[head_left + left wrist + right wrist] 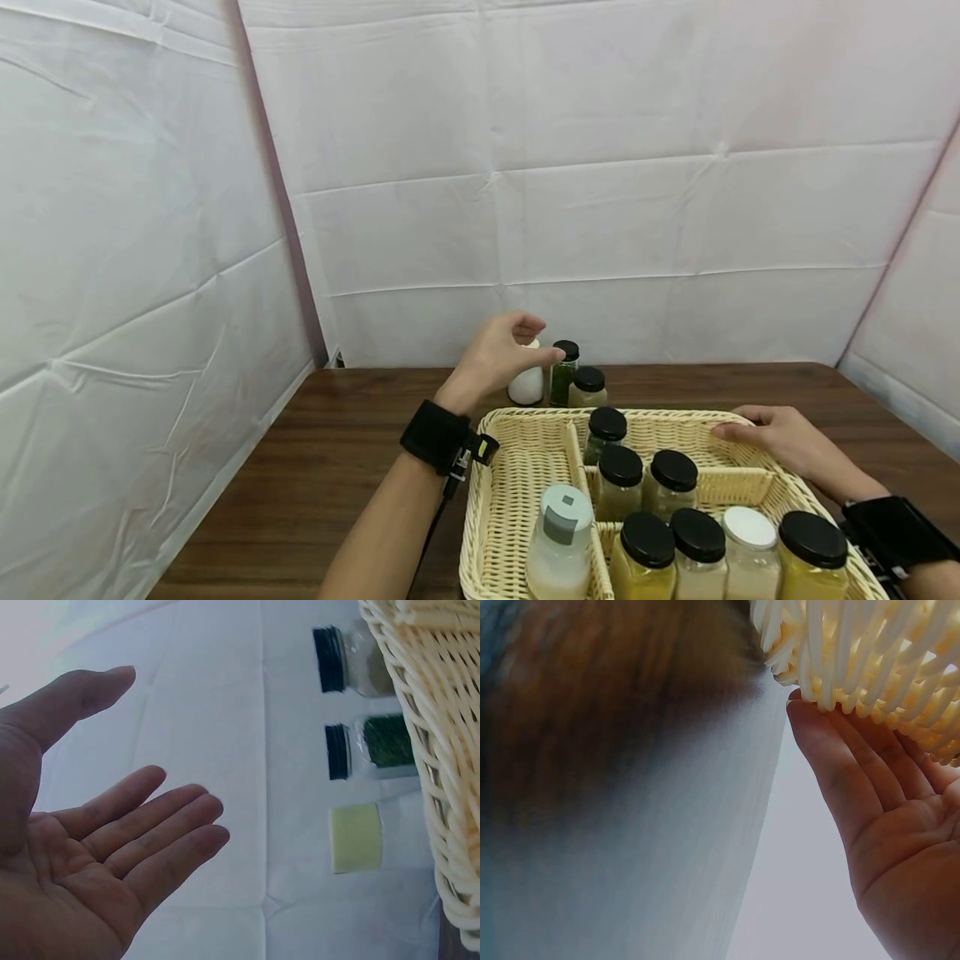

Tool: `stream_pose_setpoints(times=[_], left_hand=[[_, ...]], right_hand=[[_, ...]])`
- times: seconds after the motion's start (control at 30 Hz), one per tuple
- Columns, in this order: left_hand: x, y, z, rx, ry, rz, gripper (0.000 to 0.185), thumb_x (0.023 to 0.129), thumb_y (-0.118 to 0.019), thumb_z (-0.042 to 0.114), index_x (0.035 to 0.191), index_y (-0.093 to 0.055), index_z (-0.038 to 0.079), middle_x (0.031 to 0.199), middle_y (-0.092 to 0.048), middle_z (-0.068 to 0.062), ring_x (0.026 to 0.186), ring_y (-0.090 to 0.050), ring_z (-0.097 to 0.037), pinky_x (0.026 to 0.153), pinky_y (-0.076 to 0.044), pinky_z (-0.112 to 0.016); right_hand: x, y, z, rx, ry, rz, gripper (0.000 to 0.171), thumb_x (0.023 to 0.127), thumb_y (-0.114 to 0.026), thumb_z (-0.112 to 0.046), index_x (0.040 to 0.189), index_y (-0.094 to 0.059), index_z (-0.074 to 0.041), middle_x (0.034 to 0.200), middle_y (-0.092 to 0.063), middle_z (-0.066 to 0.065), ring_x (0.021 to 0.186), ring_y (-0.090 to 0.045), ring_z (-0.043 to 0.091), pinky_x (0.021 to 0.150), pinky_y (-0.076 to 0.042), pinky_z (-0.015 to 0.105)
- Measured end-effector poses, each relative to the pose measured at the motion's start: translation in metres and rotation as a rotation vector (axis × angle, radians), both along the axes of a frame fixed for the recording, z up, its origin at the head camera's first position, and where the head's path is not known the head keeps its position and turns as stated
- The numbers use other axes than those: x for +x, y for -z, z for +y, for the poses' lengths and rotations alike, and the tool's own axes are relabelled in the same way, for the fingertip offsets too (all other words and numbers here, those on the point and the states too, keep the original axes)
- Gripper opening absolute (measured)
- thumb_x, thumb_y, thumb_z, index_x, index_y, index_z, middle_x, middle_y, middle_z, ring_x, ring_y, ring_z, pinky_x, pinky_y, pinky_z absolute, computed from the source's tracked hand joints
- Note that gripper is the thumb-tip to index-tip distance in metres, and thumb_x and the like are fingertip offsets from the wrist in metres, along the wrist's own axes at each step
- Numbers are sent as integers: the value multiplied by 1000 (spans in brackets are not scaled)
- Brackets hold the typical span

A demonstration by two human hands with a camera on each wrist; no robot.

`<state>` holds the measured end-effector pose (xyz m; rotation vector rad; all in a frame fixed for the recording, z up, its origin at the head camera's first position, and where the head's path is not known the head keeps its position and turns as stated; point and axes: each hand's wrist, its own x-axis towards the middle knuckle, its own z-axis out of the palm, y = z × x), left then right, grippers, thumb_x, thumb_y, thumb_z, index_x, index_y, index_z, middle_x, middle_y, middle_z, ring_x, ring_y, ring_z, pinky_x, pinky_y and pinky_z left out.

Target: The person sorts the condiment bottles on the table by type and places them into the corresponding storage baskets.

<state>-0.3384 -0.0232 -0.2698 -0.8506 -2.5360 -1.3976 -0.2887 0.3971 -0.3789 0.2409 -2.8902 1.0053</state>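
Backdrop: white creased sheeting [600, 167] fills the upper two thirds of the head view, folded round three sides.
Counter: dark wood counter [315, 467], lower band of the head view; in the right wrist view only a brown blur at upper left.
Basket: pale wicker basket [517, 467] at lower centre-right of the head view, split by wicker dividers; its near edge is cut off by the bottom of the frame.
Basket contents: the left compartment holds a white bottle with a grey flip cap [561, 542]; middle compartments hold three black-lidded jars [621, 479] of greenish-yellow stuff; the front row holds four jars, three black-lidded and one white-lidded [748, 537], bottoms cut off.
Left hand: left hand [501, 354], centre of the head view, fingers loosely bent over the white-capped jar [527, 382] behind the basket. The head view hides any contact; the left wrist view shows the palm [97, 847] spread, fingers straight, holding nothing, apart from the jars.
Right hand: right hand [780, 437] at right of the head view, lying flat on the basket's far right rim. The right wrist view shows straight fingers [840, 765] pressed together, tips touching the weave from outside.
Jars outside: three stand in a row on the counter just behind the basket: white-capped, a tall jar of dark green flakes [564, 372], a short black-lidded jar [588, 386]. The left wrist view shows them sideways at upper right, the white cap [356, 838] lowest.
Hard to make out: jar contents, no labels visible; most of the right wrist view is blurred.
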Motion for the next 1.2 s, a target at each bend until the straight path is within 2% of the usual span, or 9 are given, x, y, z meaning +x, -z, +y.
stream_pose_setpoints(times=[0.13,0.33,0.53,0.77,0.93,1.2], left_hand=[[-11,6,-1,4,-30,1,55,96,-83,27,142,-63,4,142,-64,-12,135,-59,-29,106,-49,-42],[-27,13,-1,-9,-33,-50,63,95,-83,29,147,-59,4,147,-61,-13,139,-55,-32,109,-47,-46],[-37,19,0,-26,-39,-78,68,96,-83,31,152,-54,5,152,-57,-13,141,-52,-31,112,-45,-46],[-44,22,4,-32,-43,-91,77,92,-85,30,156,-50,6,156,-53,-14,145,-49,-30,113,-43,-47],[-47,25,10,-25,-48,-100,76,92,-84,31,155,-51,5,155,-53,-15,144,-49,-32,112,-44,-47],[-49,30,15,20,-92,-136,76,94,-83,27,157,-47,3,156,-51,-21,143,-49,-38,111,-44,-51]], right_hand=[[1,0,0,7,15,3,53,107,-65,-44,135,-68,0,133,-65,26,122,-61,48,89,-52,56],[5,0,0,8,29,11,49,106,-66,-43,132,-71,-3,130,-68,23,118,-63,45,87,-52,55],[8,-1,-4,7,38,22,50,104,-67,-48,131,-72,-6,129,-68,20,119,-63,45,88,-52,55],[10,-2,-5,11,27,35,54,105,-67,-46,135,-69,-1,134,-65,26,123,-60,50,90,-51,57],[12,-2,-4,12,30,36,56,106,-66,-45,138,-66,1,137,-62,30,124,-58,52,90,-51,58],[17,-3,-7,7,19,31,58,106,-66,-46,138,-66,1,137,-62,30,126,-57,53,92,-50,59]])
